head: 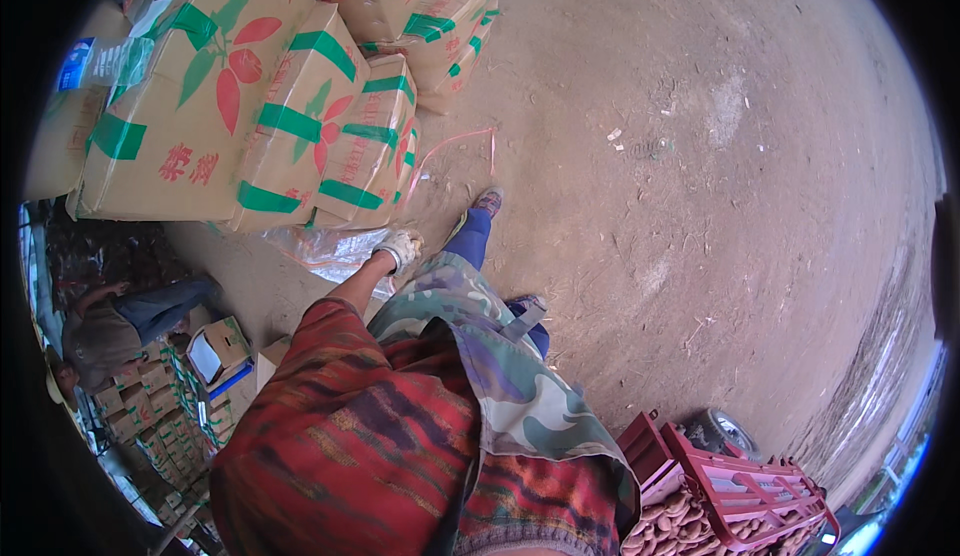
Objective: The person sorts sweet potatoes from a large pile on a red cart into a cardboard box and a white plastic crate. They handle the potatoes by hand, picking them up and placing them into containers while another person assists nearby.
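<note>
My left hand (403, 250), in a white work glove, hangs beside my camouflage apron (435, 293), close to a sheet of clear plastic (330, 248) on the ground. Its fingers look partly curled, and whether anything small is in them is unclear. Just beyond it stand stacked cardboard cartons (352, 151) with green tape and red and green print. My right hand is out of view; only the cuff of a red patterned sleeve shows at the bottom edge. Bare dirt floor lies before me, with my shoes (490, 200) on it.
A red-railed cart (720, 481) loaded with sweet potatoes (671, 522) is at lower right, near a wheel (724, 432). At left are another person (112, 331), an open carton (225, 342) and many stacked cartons (161, 413). Pink twine (457, 136) lies on the floor.
</note>
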Motion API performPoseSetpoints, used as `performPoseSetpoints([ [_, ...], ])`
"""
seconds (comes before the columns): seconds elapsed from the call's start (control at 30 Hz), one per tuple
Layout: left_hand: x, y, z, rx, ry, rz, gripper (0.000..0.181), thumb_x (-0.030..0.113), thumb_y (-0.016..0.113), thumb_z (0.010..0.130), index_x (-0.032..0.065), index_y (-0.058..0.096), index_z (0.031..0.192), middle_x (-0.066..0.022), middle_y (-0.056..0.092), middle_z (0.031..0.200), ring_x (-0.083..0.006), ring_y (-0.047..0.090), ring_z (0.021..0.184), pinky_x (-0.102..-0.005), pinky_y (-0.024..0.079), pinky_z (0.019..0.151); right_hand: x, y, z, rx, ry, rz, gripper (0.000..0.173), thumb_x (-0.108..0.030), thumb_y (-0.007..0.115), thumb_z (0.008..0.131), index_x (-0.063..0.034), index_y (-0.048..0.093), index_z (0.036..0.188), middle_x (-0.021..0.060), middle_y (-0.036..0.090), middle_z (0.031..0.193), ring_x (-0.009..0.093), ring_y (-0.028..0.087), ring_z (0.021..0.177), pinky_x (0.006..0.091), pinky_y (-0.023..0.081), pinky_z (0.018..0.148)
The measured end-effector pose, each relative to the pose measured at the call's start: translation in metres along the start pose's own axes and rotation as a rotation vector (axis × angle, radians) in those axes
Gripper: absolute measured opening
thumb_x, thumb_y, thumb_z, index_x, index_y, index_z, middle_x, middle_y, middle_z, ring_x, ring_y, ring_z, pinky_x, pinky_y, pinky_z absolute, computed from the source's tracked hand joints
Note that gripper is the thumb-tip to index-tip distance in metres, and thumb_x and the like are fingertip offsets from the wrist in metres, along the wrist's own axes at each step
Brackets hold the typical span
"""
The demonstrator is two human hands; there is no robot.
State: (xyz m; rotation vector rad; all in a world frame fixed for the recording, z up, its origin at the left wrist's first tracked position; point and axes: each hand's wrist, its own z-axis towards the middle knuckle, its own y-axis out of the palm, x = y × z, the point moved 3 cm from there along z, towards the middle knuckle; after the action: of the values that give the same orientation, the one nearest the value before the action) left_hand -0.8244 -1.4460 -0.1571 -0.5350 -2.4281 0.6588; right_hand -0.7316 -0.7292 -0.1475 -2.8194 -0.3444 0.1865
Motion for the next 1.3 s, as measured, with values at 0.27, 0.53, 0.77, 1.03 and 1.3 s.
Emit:
performPoseSetpoints([
  [0.27,-0.002,-0.083,0.047,0.078,-0.085,-0.391,0.020,0.020,0.055,0.089,0.0083,0.068,0.099,-0.0059,0.069,0.078,-0.0166,0.064,0.073,-0.0336,0.052,0.072,-0.108,0.043,-0.019,-0.069,0.002,0.065,0.026,-0.017,0.067,0.088,-0.0098,0.062,0.112,0.0039,0.064,0.082,0.017,0.061,0.065,0.0304,0.050,0.055],
  [0.53,-0.015,-0.129,0.074,0.062,-0.019,-0.089,0.020,0.021,0.059,0.086,0.0097,0.070,0.099,-0.0103,0.071,0.092,-0.0222,0.065,0.083,-0.0361,0.052,0.080,-0.197,0.039,-0.017,-0.034,-0.057,0.112,0.025,-0.016,0.068,0.088,-0.0108,0.061,0.112,0.0046,0.065,0.082,0.018,0.062,0.065,0.0312,0.051,0.055],
  [0.77,-0.014,-0.139,0.105,0.022,-0.072,-0.122,0.024,0.027,0.055,0.089,0.0140,0.069,0.103,-0.0071,0.071,0.086,-0.0217,0.066,0.082,-0.0377,0.051,0.078,-0.243,0.085,-0.040,-0.107,-0.045,0.037,0.025,-0.019,0.069,0.090,-0.0084,0.063,0.112,0.0053,0.066,0.083,0.020,0.064,0.070,0.0342,0.053,0.060],
  [1.03,0.049,-0.180,0.086,0.082,-0.107,-0.139,0.027,0.021,0.054,0.090,0.0059,0.067,0.110,-0.0112,0.071,0.088,-0.0225,0.068,0.082,-0.0370,0.051,0.079,-0.278,0.104,0.060,-0.260,-0.191,-0.168,0.026,-0.026,0.067,0.089,-0.0090,0.066,0.108,0.0005,0.065,0.084,0.014,0.061,0.076,0.0322,0.050,0.065],
  [1.3,0.010,-0.144,0.067,0.091,-0.226,0.055,0.029,0.025,0.053,0.088,0.0078,0.070,0.104,-0.0106,0.071,0.091,-0.0226,0.067,0.088,-0.0351,0.052,0.078,-0.328,0.070,-0.004,-0.098,-0.214,0.109,0.027,-0.021,0.066,0.091,-0.0135,0.060,0.117,0.0009,0.064,0.087,0.014,0.061,0.072,0.0321,0.049,0.060],
])
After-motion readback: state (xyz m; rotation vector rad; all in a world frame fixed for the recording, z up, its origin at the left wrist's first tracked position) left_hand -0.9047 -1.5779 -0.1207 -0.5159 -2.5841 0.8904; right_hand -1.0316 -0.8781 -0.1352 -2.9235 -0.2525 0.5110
